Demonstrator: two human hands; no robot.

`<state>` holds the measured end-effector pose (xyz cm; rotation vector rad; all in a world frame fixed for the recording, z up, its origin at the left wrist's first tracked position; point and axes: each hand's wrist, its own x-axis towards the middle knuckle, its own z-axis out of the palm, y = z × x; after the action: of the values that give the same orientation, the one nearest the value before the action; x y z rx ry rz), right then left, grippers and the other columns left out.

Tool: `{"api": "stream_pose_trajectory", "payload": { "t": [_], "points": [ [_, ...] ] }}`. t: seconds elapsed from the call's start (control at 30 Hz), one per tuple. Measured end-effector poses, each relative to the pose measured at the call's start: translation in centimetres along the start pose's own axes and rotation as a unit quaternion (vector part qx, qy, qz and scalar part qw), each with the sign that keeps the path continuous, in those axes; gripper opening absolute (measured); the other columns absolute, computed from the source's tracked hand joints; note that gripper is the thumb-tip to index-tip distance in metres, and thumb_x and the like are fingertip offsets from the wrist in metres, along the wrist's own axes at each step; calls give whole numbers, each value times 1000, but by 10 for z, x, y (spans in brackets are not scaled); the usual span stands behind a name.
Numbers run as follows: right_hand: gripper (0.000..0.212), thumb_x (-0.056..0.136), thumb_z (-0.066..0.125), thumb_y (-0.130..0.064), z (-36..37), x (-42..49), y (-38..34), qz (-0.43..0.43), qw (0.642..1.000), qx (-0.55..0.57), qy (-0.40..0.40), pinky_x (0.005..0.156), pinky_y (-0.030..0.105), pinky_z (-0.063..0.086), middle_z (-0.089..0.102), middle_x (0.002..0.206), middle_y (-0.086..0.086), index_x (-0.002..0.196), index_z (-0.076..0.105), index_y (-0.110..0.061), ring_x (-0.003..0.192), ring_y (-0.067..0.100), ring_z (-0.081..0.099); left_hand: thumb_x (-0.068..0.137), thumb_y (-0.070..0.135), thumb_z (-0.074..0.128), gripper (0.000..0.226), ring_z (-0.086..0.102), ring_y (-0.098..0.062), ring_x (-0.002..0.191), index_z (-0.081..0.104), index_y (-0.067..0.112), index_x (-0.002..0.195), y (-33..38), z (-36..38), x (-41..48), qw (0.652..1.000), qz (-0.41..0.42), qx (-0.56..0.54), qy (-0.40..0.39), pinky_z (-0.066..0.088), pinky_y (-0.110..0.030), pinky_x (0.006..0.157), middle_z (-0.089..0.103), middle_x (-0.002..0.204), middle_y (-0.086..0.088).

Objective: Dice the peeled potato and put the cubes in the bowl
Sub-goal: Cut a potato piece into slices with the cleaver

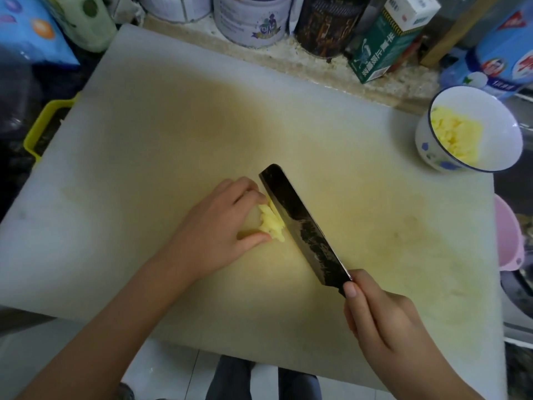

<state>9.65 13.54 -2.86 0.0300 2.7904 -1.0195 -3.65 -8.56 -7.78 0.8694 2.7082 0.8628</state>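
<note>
A small yellow piece of peeled potato [271, 223] lies near the middle of the large white cutting board [173, 125]. My left hand [222, 223] holds it down with curled fingers and thumb. My right hand [377, 316] grips the handle of a dark cleaver [302, 226], whose blade stands on edge against the right side of the potato. A white bowl [427, 134] with a blue rim and blue flowers sits at the board's right far corner, with several yellow potato cubes [455, 137] inside.
Tins [251, 21], a green carton [383, 47] and a blue-and-white packet [501, 53] line the counter behind the board. A yellow handle [40, 125] sticks out at the left edge. A pink container [507, 235] sits off the right edge.
</note>
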Motion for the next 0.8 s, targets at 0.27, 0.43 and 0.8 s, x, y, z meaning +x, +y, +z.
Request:
{"api": "stream_pose_trajectory", "payload": {
  "t": [0.27,0.43,0.8],
  "points": [
    [36,95,19,-60,-3,-7,-2,4,1000,-29,0,45,24,30,42,51,2,99,47,-39,43,11,37,81,49,61,46,51,-16,98,61,11,107,-1,2,-3,1000,12,-2,24,49,-32,79,56,109,0],
    [30,91,18,-67,-7,-7,-1,27,999,-14,24,44,24,31,46,51,5,93,43,-51,41,10,39,76,40,72,62,45,-6,96,53,12,129,1,-3,2,999,-5,-39,3,43,-25,84,51,116,-2],
    [31,86,25,-61,-14,11,6,71,997,29,30,44,25,29,50,58,14,79,43,-37,41,16,37,75,27,80,64,47,-8,91,57,13,132,9,-5,25,997,4,-66,-43,47,-28,91,49,112,1]
  ]
}}
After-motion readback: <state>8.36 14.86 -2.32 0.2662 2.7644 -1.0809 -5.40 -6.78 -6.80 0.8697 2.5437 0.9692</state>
